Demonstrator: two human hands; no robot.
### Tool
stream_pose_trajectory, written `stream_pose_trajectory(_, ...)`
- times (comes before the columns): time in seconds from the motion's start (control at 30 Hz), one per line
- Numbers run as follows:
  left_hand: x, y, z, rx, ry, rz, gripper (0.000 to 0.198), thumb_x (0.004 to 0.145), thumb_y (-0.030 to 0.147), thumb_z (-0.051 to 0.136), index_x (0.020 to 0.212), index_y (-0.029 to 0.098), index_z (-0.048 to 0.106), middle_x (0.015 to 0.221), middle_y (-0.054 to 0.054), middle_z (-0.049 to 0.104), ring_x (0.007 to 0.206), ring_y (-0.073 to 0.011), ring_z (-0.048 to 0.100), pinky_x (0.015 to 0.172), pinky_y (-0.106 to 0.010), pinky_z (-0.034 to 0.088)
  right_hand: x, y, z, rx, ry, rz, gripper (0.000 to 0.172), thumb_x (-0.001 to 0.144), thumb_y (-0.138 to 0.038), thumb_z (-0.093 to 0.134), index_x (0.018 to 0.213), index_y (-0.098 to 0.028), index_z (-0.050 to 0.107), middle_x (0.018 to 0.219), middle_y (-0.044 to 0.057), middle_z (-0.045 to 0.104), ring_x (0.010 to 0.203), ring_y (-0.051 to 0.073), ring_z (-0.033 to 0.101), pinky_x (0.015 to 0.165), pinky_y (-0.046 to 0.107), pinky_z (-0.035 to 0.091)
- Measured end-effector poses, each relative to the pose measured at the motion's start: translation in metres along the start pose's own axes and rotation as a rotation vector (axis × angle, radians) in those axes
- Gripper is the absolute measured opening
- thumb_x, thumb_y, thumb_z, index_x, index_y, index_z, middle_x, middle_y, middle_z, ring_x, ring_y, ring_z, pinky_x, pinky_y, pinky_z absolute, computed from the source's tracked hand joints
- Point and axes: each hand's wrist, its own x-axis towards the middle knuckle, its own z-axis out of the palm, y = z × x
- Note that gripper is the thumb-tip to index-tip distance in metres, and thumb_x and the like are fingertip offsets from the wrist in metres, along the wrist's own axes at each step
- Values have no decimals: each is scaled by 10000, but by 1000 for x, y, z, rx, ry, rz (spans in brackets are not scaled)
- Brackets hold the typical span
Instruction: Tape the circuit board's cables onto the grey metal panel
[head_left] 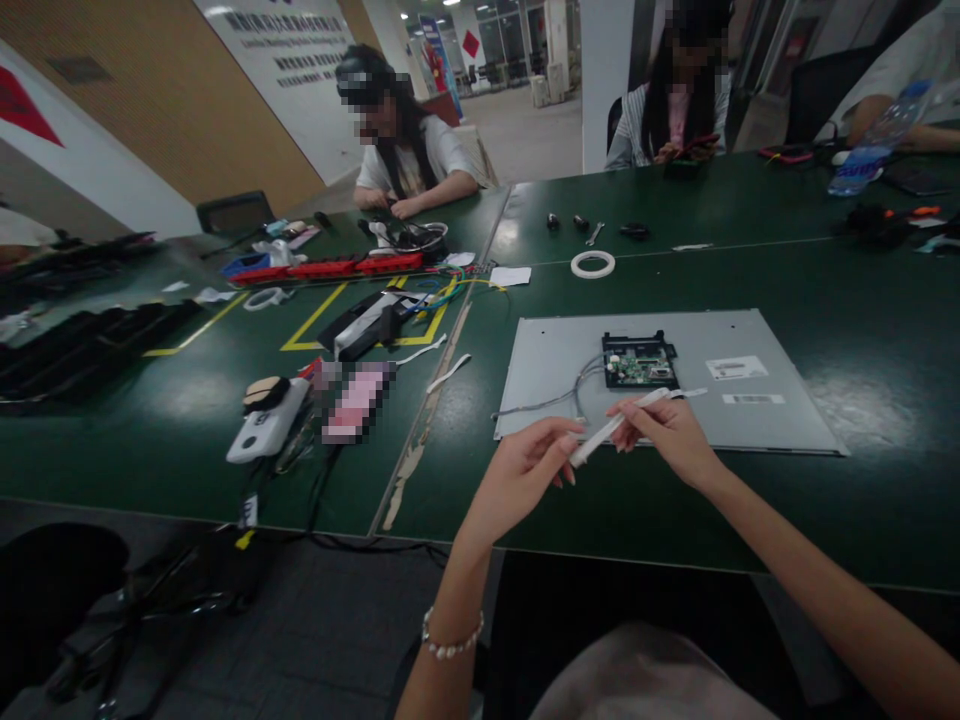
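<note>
A grey metal panel (757, 345) lies flat on the dark green table (862, 500), with a small green circuit board (639, 362) and grey wires (555, 400) on it. Over the panel's near left edge, both my hands pinch a thin white strip (609, 430). My left hand (525, 470) grips its lower left end. My right hand (667, 432) holds it farther up, fingers closed round it. The strip's free end reaches toward the board.
A white tape roll (592, 264) lies beyond the panel. To the left are a red power strip (330, 269), cables, a white device (266, 425) and yellow floor-style tape markings. Three other people sit across the table; a water bottle (874, 140) stands far right.
</note>
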Motion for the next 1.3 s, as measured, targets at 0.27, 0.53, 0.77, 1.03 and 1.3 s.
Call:
stream_pose_trajectory(0.27, 13, -10, 26, 309, 218, 172, 288, 886, 303, 549, 1157, 207, 566, 1065, -55, 650, 969, -169, 606, 854, -290, 476, 1, 1, 0, -36, 125, -89, 307, 829, -426, 643, 924, -143, 710, 705, 26, 622, 615, 84, 574, 588, 201, 500)
stream_pose_trajectory(0.53, 22, -17, 33, 337, 153, 118, 215, 913, 265, 471, 776, 175, 609, 644, 28, 592, 621, -100, 551, 616, -205, 413, 3, 4, 0, 2, 107, -56, 289, 798, -394, 679, 957, -152, 685, 728, 23, 613, 630, 82, 560, 574, 193, 480)
stream_pose_trajectory(0.77, 43, -41, -43, 471, 554, 170, 171, 862, 236, 527, 893, 177, 684, 840, -24, 677, 786, -144, 621, 712, -235, 475, 0, -4, 0, 138, -35, 24, 357, 865, -406, 594, 1166, -215, 586, 1009, 52, 605, 768, 97, 582, 616, 207, 490)
stream_pose_trajectory(1.03, 62, -73, -146, 1187, 960, -66, 325, 925, 235, 395, 1091, 172, 667, 1106, -130, 604, 1043, -272, 536, 903, -421, 416, 3, 4, -2, 34, -52, 54, 365, 892, -433, 547, 1160, -189, 587, 939, 60, 620, 778, 108, 583, 636, 215, 486)
stream_pose_trajectory(1.3, 67, -121, -154, 1276, 746, -386, 337, 883, 312, 481, 1180, 222, 610, 1248, -133, 562, 1174, -317, 461, 947, -491, 367, 3, 5, -1, -6, -70, 39, 367, 903, -446, 527, 1132, -171, 611, 904, 61, 624, 791, 116, 582, 644, 222, 484)
